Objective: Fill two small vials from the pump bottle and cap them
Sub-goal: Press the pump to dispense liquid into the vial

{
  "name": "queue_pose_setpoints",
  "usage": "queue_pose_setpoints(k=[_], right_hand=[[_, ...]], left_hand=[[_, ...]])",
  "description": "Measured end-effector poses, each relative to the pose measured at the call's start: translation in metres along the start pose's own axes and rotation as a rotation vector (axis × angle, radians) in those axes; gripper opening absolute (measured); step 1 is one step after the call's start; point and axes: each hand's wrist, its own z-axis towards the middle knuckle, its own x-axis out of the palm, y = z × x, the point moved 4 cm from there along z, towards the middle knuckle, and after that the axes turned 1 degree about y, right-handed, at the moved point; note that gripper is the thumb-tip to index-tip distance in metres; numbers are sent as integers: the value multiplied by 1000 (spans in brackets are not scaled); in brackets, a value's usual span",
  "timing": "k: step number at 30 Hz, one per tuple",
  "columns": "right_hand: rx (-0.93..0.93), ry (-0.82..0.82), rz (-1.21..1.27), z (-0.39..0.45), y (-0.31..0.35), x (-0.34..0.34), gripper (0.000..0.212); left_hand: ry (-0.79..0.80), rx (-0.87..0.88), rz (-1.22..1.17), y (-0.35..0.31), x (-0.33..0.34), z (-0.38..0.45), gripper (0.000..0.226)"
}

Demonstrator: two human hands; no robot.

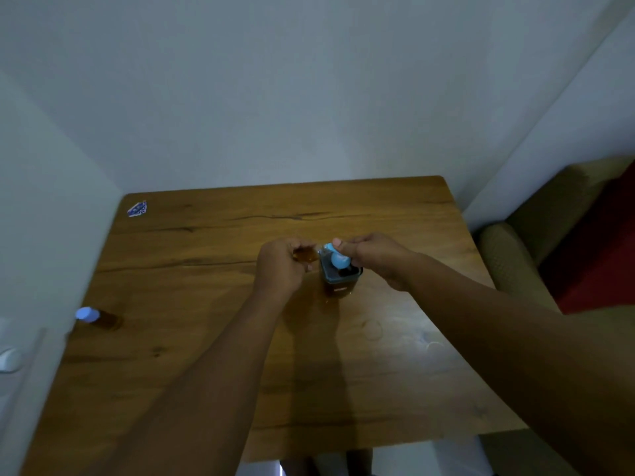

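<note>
Filling most of the lower frame, the wooden table [213,355] carries everything, with a small sticker [137,208] at its upper left corner. At the centre of the frame stands the pump bottle [338,283], a dark square body with amber liquid and a pale blue pump head. The right hand [376,257] rests on that head, thumb pressing the top, fingers curled alongside it. The left hand [280,266] grips a small vial [305,254], amber inside and uncapped as far as I can tell, holding it just beside the spout. Whether the spout sits over the vial's mouth is too blurred to tell.

At the left edge of the frame lies a second vial [99,317], amber with a pale blue cap on, well apart from the hands, so one looks finished.

Judging from this, the risk is a spill: a hard press while the narrow mouth is off the spout would send liquid over the fingers and table. Overfilling is the other risk, since the held vial already looks quite full.
</note>
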Motion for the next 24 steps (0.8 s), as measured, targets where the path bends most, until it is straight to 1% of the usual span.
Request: queue_pose_setpoints(k=[3, 8, 14, 21, 24], right_hand=[[-12, 1, 23, 2, 3, -1, 57], [-5, -65, -20, 7, 2, 0, 54], [-6, -4, 14, 1, -1, -1, 59], [-18, -51, -21, 8, 1, 1, 52], [-31, -56, -12, 6, 0, 0, 55]], left_hand=[[-5, 3, -8, 0, 0, 1, 44], [12, 31, 25, 1, 1, 0, 46], [-4, 24, 27, -2, 0, 0, 44], [3, 55, 14, 4, 3, 4, 43], [14, 37, -8, 3, 2, 3, 42]])
